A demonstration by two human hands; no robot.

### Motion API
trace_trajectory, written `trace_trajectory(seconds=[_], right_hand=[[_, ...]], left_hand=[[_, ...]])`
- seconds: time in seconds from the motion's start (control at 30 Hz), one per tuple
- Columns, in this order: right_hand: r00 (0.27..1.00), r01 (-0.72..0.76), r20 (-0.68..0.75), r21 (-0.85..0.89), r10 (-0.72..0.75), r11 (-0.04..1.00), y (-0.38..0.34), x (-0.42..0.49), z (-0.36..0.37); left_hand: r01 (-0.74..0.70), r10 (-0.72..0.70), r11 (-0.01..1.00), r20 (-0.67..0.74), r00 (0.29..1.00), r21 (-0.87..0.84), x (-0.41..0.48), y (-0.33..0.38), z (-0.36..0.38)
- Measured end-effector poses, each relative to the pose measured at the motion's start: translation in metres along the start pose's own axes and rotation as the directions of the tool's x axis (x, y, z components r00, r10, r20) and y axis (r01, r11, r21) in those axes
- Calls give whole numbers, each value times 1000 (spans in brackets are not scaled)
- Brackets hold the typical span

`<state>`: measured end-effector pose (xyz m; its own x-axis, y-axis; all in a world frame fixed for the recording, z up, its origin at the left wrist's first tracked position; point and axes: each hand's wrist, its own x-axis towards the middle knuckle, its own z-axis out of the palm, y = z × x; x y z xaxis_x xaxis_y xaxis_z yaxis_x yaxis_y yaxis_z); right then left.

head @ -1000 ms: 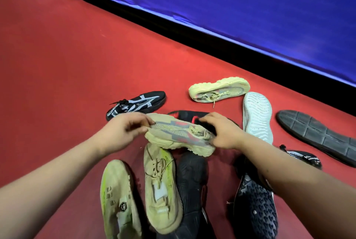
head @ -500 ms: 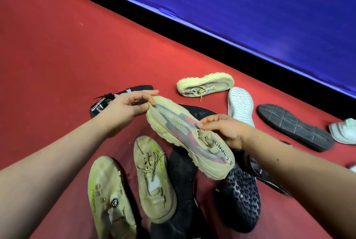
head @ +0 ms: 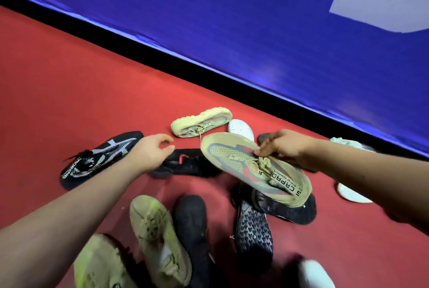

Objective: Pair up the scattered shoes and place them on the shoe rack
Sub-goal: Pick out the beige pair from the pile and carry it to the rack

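Observation:
My right hand (head: pixel 284 147) grips a beige sneaker (head: pixel 234 157) with grey and red panels by its laces, holding it above the pile, toe pointing left. Its matching beige sneaker (head: pixel 202 121) lies on its side on the red floor just beyond. My left hand (head: pixel 151 151) hovers with fingers apart and nothing in it, between a black shoe with white stripes (head: pixel 99 160) and a black shoe with a red mark (head: pixel 185 163). No shoe rack is in view.
Near me lie two yellow-green shoes (head: pixel 157 232) (head: pixel 99 264), a black shoe (head: pixel 192 225), and a dark patterned sole (head: pixel 253 232). White shoes (head: pixel 240 128) (head: pixel 350 192) lie at the right. A blue wall (head: pixel 255 20) with a black base strip bounds the red floor (head: pixel 69 92).
My left hand has let go of the beige sneaker's toe and moved left. My right hand has carried the sneaker up and to the right by its laces.

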<state>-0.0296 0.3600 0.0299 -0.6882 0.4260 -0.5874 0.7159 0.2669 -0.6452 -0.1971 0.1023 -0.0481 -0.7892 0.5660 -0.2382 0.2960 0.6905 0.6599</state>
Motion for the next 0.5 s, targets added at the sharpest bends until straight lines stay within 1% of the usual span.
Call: trace_trajectory(seconds=[0.1,0.2,0.27,0.33,0.37,0.43,0.5], right_hand=[[998,-11,-64,4,11,1000,18,19,-15],[997,-32,-75,2,32,999,42,46,-25],[996,-47,-67,33,50,998,55,63,-30],[997,-60,-35,75,63,995,68,80,-40],[998,-65,-18,88,67,994,74,87,-44],[997,-74,11,93,73,993,82,96,-51],[997,-68,37,106,65,992,94,110,-63]], left_hand=[[33,-33,996,4,999,80,31,5,32],[94,-89,979,-38,995,180,65,5,62],[139,-126,955,-66,990,262,87,6,77],[171,-138,915,-115,984,364,115,9,90],[166,-120,892,-134,984,420,129,11,95],[148,-86,840,-140,986,522,152,9,101],[145,-83,767,-128,988,625,185,9,111]])
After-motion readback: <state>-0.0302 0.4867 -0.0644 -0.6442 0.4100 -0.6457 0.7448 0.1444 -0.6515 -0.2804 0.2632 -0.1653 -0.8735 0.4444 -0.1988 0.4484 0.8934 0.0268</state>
